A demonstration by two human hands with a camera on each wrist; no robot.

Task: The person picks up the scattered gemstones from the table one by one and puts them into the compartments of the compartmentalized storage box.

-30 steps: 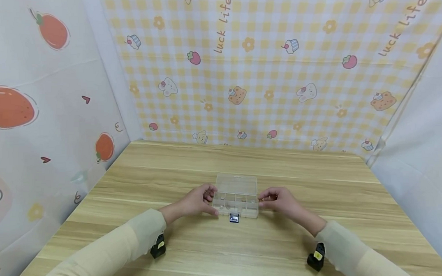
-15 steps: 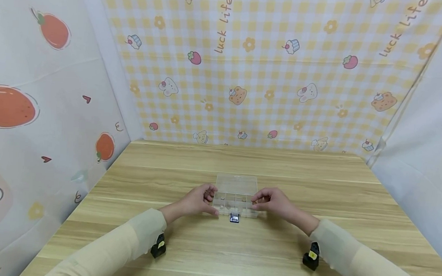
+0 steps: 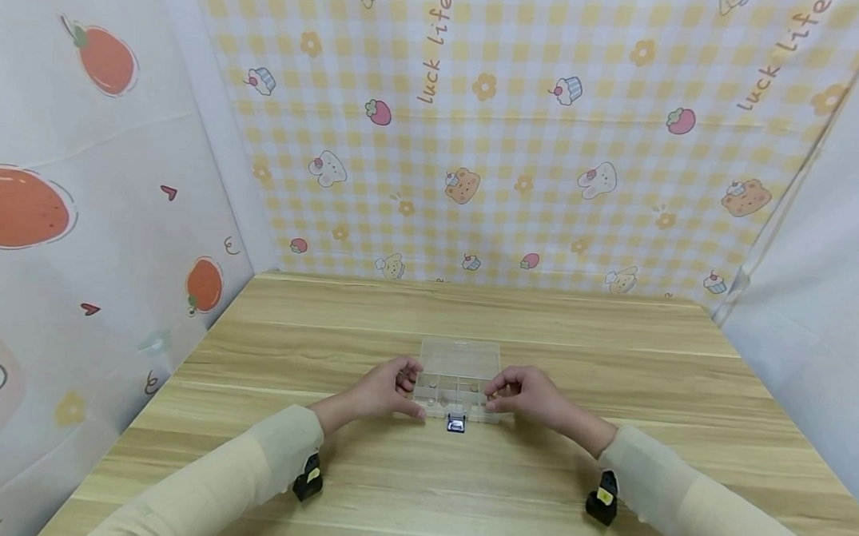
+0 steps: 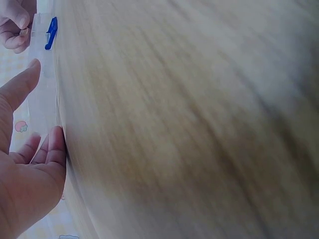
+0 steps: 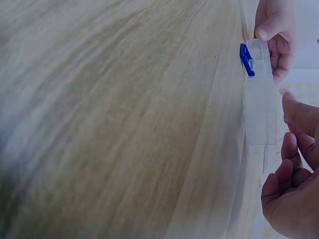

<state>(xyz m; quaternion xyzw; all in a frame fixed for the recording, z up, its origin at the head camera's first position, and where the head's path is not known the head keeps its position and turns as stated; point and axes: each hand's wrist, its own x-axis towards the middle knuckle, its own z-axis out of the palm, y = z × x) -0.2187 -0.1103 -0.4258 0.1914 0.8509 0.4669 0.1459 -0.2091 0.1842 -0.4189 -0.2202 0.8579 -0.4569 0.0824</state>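
A clear plastic compartment box [image 3: 446, 411], lid [image 3: 460, 357] open toward the back, sits mid-table with a blue latch [image 3: 455, 423] hanging at its front. Several small pale pieces lie in its compartments. My left hand [image 3: 383, 387] holds the box's left end, thumb by the front corner and fingers along the side. Over the right compartments is my right hand [image 3: 532, 394], thumb and index finger pinched together. A small pale piece [image 5: 282, 91] shows at these fingertips in the right wrist view; its kind is too small to make out.
The wooden table [image 3: 420, 491] extends around the box on all sides. A yellow checked cloth [image 3: 421, 140] hangs behind it, with white cloths left and right. Black wrist devices [image 3: 308, 479] are strapped under both sleeves.
My right hand has moved left from beside the box's right end to over its right compartments. My left hand and the box have stayed in place.
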